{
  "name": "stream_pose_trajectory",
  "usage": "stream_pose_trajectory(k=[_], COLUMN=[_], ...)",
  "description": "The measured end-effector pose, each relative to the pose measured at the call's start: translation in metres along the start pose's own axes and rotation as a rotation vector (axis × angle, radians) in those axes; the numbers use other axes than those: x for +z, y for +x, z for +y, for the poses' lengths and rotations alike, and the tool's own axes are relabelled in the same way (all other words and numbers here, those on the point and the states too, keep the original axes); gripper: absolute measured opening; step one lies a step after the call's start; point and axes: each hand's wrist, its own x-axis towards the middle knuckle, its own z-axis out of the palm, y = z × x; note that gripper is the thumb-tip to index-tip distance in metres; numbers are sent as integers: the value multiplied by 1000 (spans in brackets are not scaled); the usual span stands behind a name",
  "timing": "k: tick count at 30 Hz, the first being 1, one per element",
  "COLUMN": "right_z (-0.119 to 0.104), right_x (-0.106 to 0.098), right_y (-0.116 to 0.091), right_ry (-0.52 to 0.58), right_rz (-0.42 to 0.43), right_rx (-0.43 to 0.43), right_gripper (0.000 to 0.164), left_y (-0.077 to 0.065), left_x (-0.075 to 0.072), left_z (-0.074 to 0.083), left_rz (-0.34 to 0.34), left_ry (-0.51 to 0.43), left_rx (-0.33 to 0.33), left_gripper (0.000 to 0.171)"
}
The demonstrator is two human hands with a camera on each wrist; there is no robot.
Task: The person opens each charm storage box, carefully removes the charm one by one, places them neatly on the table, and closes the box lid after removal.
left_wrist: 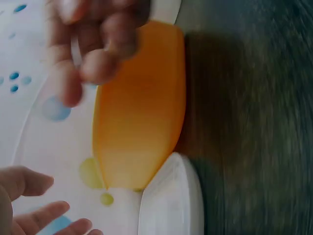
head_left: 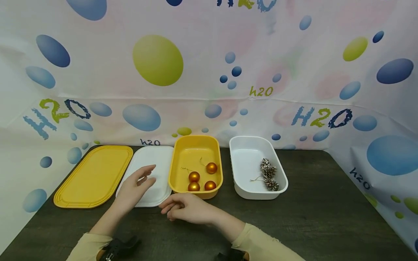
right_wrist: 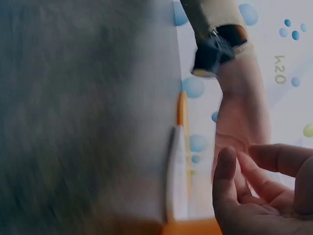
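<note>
at nine o'clock from the yellow box [head_left: 196,154], the white lid [head_left: 162,177] looks light and stiff, probably best gripped by its rim, with left hand [head_left: 134,188] and right hand [head_left: 190,208] loose, empty.

Narrow gap between yellow tub [head_left: 196,154], white tub [head_left: 249,157]

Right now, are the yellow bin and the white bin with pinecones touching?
Apart. Head view shows it: a strip of dark tabletop runs between the yellow bin and the white bin.
</note>
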Motion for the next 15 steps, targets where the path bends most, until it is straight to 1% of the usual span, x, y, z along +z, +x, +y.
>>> stream_pose_trajectory(k=[3,5,7,11,12,15], right_z=[-6,-11,-14,-13,-12,-7], right_x=[-13,-21,-30,-50,-55,-69], right_y=[-3,-4,-5,-4,-2,3], right_ry=[-57,-106,-215,-423,-465,-527], right_rz=[8,35,93,223,255,331], right_rx=[-45,-77,-119,-157,-160,-156], right_gripper=[26,24,21,20,20,23], left_y=[2,1,0,-4,-5,-8], left_x=[11,18,24,35,38,45], left_z=[2,3,4,6,7,9], left_rz=[-31,-55,-79,-100,-99,-86], left_ry=[2,1,7,-3,0,-7], left_rx=[40,45,42,34,28,15], left_gripper=[49,51,55,61,63,66])
